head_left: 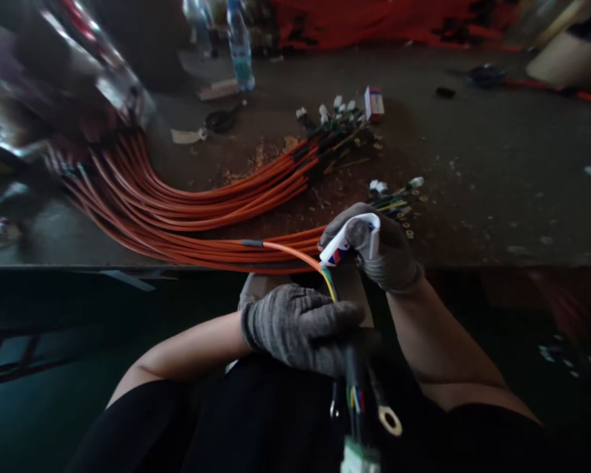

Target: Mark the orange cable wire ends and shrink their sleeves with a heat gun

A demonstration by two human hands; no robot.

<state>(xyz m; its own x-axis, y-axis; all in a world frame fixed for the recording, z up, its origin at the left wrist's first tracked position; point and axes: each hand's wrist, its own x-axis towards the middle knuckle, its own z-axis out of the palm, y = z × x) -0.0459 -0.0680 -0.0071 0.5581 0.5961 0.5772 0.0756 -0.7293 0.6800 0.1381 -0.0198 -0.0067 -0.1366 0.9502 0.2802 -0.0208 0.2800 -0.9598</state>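
Observation:
My left hand [295, 322], in a grey knit glove, is closed around the branching wires of an orange cable [293, 253]. Yellow and green wires [329, 282] emerge from the end of its orange sheath. Below that hand hang a ring terminal [390, 420] and a white-green connector [359, 456]. My right hand [381, 246], gloved too, pinches a bent white squeeze tube [352, 236] with blue and red print. The tube's lower end is at the spot where the sheath stops; whether it touches cannot be made out.
Bundles of orange cables [217, 200] curve across the dark table [473, 197], with white connectors [339, 108] at their right ends. Behind them are a small red-white box [374, 104], black-handled pliers [222, 118] and a plastic bottle [241, 49]. The table's front edge runs just beyond my forearms.

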